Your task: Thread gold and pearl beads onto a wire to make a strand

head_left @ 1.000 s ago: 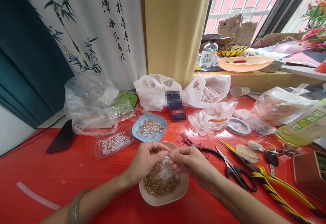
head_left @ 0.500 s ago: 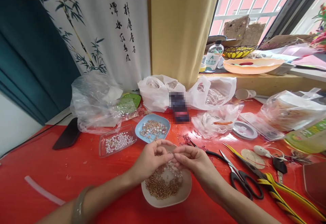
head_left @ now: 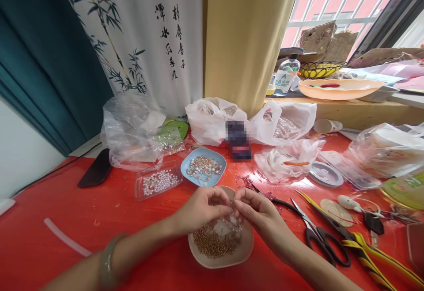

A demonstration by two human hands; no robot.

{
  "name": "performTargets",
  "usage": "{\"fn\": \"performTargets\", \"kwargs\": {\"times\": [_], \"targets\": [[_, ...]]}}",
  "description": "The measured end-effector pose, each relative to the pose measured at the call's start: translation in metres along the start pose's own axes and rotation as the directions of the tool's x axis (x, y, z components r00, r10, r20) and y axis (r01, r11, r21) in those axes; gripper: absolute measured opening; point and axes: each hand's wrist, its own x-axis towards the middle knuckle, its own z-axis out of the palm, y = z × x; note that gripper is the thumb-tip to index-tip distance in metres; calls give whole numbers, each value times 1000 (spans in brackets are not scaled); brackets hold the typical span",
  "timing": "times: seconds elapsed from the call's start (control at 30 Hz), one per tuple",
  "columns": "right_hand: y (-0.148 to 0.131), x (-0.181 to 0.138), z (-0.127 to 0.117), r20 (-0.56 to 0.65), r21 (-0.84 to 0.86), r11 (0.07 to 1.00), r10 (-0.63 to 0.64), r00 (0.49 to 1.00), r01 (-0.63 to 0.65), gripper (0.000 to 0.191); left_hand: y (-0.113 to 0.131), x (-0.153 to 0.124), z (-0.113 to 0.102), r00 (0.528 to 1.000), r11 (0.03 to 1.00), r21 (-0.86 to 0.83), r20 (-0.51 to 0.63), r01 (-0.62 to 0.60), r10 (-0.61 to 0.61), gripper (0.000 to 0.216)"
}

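Observation:
Over a pale bowl (head_left: 245, 249) of small gold beads (head_left: 215, 241), my two hands meet with their fingertips nearly touching. My left hand (head_left: 207, 209) is closed in a pinch, a ring on one finger and a bangle (head_left: 109, 260) on the forearm. My right hand (head_left: 256, 207) is pinched as well, at the far side of the bowl. Something small and thin lies between the fingertips, too fine to name. Clear beads (head_left: 233, 227) show in the bowl just under the fingers. Behind the hands stand a blue dish (head_left: 189, 177) of mixed beads and a clear tray (head_left: 138, 189) of white pearl beads.
To the right lie black-handled scissors (head_left: 326, 244), yellow-and-black pliers (head_left: 367, 251) and a key (head_left: 373, 224). Plastic bags (head_left: 212, 121) line the back of the red table (head_left: 142, 233). A dark phone (head_left: 95, 169) and a pale strip (head_left: 64, 237) are at the left.
The view has shifted, so the table's things appear farther right. My fingertips have moved slightly, staying close together above the bowl.

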Motion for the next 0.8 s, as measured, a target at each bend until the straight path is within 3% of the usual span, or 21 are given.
{"fn": "performTargets", "kwargs": {"times": [0.1, 0.23, 0.33, 0.47, 0.6, 0.8], "targets": [[-1, 0, -1, 14, -28, 999, -32, 999, 33, 21, 7, 0, -6, 1000, 995, 100, -26, -7, 9, 17], [-6, 0, -3, 3, -54, 996, -71, 997, 71, 21, 21, -1, -25, 991, 927, 375, -123, -3, 53, 17], [-9, 0, -3, -12, -77, 995, -67, 998, 66, 21, 29, -3, -41, 983, 801, 598, -130, -24, 126, 13], [-11, 1, -3, -67, -174, 982, -91, 994, 78, 25, 34, -4, -60, 948, 532, 846, -200, 38, 249, 16], [-11, 1, -3, -95, -218, 971, -120, 988, 97, 23, 34, -1, -77, 928, 372, 916, -260, 149, 267, 18], [-6, 2, -2, -105, -249, 963, -135, 985, 106, 24, 18, 12, -89, 921, 326, 940, -211, 99, 328, 19]]}}
